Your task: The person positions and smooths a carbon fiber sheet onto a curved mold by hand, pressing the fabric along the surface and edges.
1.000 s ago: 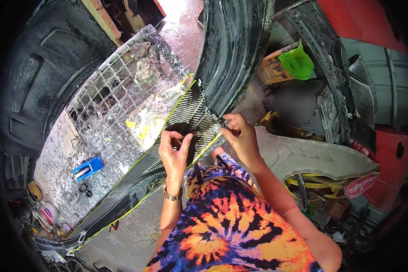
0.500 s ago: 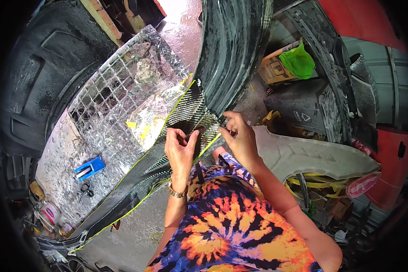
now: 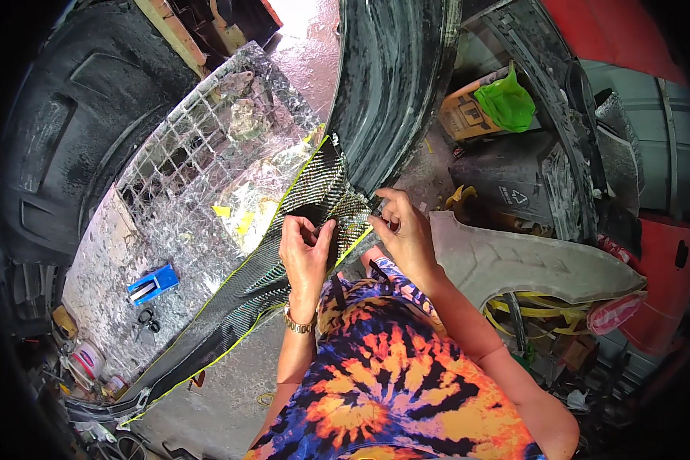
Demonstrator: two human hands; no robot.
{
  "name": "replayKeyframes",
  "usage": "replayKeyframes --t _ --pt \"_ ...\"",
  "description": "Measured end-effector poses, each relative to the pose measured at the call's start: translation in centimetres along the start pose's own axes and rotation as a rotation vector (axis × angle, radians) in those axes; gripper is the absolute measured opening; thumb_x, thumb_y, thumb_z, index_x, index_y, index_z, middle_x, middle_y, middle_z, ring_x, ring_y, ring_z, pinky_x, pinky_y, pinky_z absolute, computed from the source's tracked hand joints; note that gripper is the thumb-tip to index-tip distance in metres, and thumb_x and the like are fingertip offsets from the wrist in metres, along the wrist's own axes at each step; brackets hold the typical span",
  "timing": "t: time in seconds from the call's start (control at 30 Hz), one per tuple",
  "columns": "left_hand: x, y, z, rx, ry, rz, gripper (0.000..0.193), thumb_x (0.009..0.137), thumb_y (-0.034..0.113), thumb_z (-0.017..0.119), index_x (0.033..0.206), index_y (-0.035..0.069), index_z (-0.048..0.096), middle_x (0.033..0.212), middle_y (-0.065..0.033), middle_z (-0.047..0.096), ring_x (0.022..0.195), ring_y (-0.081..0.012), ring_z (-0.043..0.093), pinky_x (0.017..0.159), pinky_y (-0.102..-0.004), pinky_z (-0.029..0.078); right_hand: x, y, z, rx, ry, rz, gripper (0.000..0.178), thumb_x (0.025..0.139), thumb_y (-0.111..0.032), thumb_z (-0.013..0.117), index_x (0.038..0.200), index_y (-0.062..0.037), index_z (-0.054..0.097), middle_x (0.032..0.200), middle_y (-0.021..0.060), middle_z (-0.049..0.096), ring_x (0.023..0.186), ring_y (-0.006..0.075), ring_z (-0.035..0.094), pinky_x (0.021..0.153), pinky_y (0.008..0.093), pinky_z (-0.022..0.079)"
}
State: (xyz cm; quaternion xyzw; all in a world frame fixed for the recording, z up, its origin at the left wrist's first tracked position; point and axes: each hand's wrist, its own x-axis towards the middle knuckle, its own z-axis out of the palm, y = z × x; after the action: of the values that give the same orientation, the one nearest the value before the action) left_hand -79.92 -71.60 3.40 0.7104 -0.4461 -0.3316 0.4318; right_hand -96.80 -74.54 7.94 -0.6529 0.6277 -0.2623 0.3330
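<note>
A long strip of black woven carbon-fibre cloth (image 3: 326,175) with yellow edging runs from the middle of the view down to the lower left. Its upper end lies against a glossy black curved panel (image 3: 395,92). My left hand (image 3: 305,251) is closed over the cloth, with thumb and fingertips pinched together at its surface. At the strip's right edge, by the lower end of the curved panel, my right hand (image 3: 408,236) pinches the cloth between thumb and forefinger. The weave looks skewed and rippled between and below my hands.
On the stained worktable (image 3: 100,268) lie a blue tape dispenser (image 3: 153,284) and black scissors (image 3: 147,322). A grey fender panel (image 3: 521,257) stands to the right. Behind it are a dark bin (image 3: 506,180) and a cardboard box with a green bag (image 3: 506,103).
</note>
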Motion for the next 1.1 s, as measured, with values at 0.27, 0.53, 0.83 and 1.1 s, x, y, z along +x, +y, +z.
replayKeyframes --t 0.27,0.53,0.83,1.1 --pt "-0.13 -0.59 0.02 0.016 -0.012 0.052 0.032 0.082 0.011 0.081 0.084 0.002 0.050 0.071 -0.0056 0.047 0.054 -0.0156 0.045 0.052 -0.0314 0.039 0.00 -0.11 -0.08 -0.007 -0.023 0.033 0.040 0.085 -0.009 0.073 0.122 -0.0075 0.056 0.078 0.0077 0.058 0.066 0.0229 0.058 0.063 0.0360 0.048" --pt "-0.07 -0.49 0.22 0.031 -0.007 0.060 0.031 0.082 0.010 0.080 0.085 0.002 0.050 0.072 -0.0066 0.047 0.054 -0.0164 0.046 0.052 -0.0328 0.040 0.09 -0.05 0.05 -0.042 -0.023 0.020 0.041 0.085 -0.010 0.073 0.123 -0.0075 0.056 0.078 0.0080 0.058 0.068 0.0242 0.059 0.065 0.0373 0.048" --pt "-0.14 -0.21 0.43 0.056 -0.043 -0.030 0.038 0.082 0.018 0.081 0.096 0.002 0.049 0.076 -0.0103 0.053 0.058 -0.0240 0.052 0.055 -0.0377 0.044 0.22 -0.06 0.21 -0.091 -0.029 0.041 0.043 0.084 -0.012 0.075 0.123 -0.0083 0.057 0.077 0.0075 0.057 0.071 0.0259 0.059 0.067 0.0388 0.048" --pt "-0.22 0.01 0.56 0.074 -0.021 0.020 0.041 0.082 0.020 0.081 0.100 0.002 0.049 0.079 -0.0135 0.055 0.063 -0.0297 0.057 0.058 -0.0406 0.047 0.29 0.59 0.48 -0.216 -0.025 -0.028 0.045 0.083 -0.015 0.076 0.124 -0.0111 0.057 0.081 0.0066 0.059 0.076 0.0264 0.061 0.073 0.0403 0.047"
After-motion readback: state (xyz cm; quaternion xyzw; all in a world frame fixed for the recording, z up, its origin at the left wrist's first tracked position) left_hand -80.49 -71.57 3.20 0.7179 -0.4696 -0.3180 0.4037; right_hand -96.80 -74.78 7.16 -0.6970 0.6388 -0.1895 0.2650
